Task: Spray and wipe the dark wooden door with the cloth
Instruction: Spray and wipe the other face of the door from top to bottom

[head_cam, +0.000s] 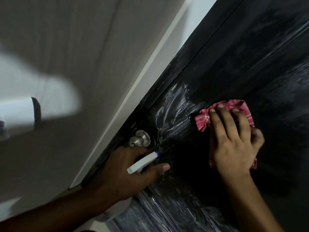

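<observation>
Red checked cloth (204, 119) sits flat under straight, spread fingers (225, 121), the right hand (234, 148) pressing it onto the dark wooden door (250, 56). The left hand (120, 168) curls round the white spray bottle (142, 162), just beside the round silver knob (140, 138). The smart play: even pressure, overlapping sweeps through the white foam streaks (173, 104).
</observation>
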